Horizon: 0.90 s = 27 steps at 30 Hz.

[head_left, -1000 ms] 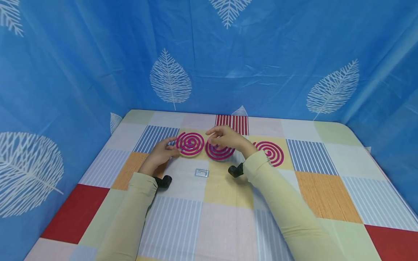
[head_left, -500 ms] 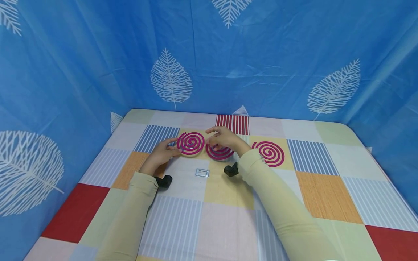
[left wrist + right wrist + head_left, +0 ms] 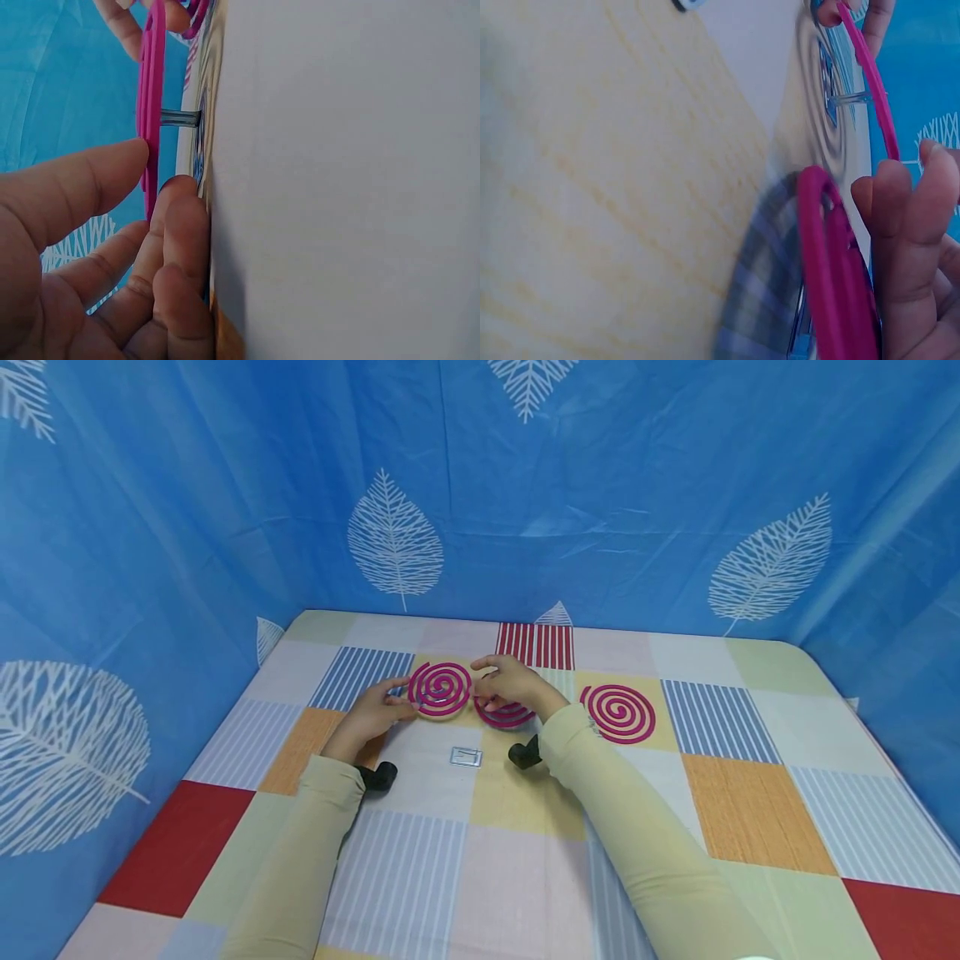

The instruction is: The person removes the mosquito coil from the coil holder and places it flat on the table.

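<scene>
A magenta mosquito coil [image 3: 440,690] sits raised above the table on a thin metal stand [image 3: 181,118]. My left hand [image 3: 373,710] grips its left edge, thumb on top and fingers at the edge and underneath. At the coil's right edge, the fingertips of my right hand [image 3: 513,683] pinch the rim. Below the right hand is a second mosquito coil [image 3: 510,717], partly hidden by it; in the right wrist view this second coil [image 3: 832,277] also stands off the cloth. A third mosquito coil [image 3: 621,714] lies to the right, near the right sleeve.
A small flat metal stand [image 3: 467,757] lies on the table in front of the coils. Patchwork cloth covers the table [image 3: 525,893]. A blue curtain [image 3: 585,485] with white leaves hangs behind and along both sides.
My right hand has shifted slightly left and down, from over the second coil to the first coil's right edge. The left hand keeps its hold.
</scene>
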Motion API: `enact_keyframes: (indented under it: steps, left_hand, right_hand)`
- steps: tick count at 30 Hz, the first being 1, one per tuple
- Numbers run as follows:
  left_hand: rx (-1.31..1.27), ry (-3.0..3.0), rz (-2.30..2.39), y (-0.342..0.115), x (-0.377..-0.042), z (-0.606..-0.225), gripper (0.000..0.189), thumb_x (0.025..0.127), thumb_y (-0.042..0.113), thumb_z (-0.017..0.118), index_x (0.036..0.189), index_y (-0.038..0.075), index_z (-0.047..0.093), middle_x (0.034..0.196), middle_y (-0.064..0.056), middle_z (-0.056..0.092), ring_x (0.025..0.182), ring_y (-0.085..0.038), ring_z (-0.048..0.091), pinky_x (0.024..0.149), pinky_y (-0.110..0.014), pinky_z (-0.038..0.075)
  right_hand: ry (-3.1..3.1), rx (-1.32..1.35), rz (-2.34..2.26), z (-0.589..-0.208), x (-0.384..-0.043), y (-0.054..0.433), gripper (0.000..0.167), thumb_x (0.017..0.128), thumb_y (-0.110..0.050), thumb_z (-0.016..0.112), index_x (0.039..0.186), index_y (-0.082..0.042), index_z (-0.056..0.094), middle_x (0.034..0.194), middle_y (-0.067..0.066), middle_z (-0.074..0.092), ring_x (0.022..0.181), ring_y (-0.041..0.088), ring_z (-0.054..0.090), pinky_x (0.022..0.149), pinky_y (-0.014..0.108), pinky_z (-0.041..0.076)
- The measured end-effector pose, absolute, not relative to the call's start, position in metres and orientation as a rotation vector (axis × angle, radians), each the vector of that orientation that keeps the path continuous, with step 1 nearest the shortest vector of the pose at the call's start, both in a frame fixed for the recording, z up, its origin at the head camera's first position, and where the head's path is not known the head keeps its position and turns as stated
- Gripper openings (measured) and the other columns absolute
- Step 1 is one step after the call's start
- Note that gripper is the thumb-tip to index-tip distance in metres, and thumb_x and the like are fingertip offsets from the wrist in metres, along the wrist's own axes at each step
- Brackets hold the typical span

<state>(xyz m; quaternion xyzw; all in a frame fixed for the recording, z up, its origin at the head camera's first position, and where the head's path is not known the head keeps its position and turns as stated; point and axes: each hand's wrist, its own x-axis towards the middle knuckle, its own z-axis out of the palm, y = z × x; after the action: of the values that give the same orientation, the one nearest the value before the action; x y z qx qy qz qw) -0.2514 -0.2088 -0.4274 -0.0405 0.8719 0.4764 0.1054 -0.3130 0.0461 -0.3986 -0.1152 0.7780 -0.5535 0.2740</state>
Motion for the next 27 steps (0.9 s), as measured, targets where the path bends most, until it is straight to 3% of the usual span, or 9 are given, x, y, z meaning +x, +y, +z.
enact_keyframes:
  steps: [10,27]
  left_hand:
    - [-0.128,2.567,1.421,-0.207,-0.250,-0.427,0.066,0.107,0.020,0.069,0.166,0.004,0.041,0.120,-0.019,0.068,0.103,-0.027,0.060,0.083,-0.031,0.047]
    - [-0.052,2.562,1.466,-0.210,-0.251,-0.426,0.067,0.107,0.016,0.069,0.166,0.003,0.040,0.118,-0.019,0.071,0.094,-0.022,0.064,0.077,-0.029,0.047]
  right_hand:
    - [2.085,-0.298,-1.477,-0.400,-0.312,0.038,0.060,0.104,0.004,0.065,0.160,0.003,0.044,0.080,0.009,0.067,0.064,0.012,0.064,0.058,0.020,0.057]
    - [2.108,-0.258,-1.503,-0.402,-0.312,0.036,0.059,0.104,0.006,0.065,0.159,0.001,0.047,0.087,0.012,0.069,0.064,0.012,0.064,0.058,0.021,0.058]
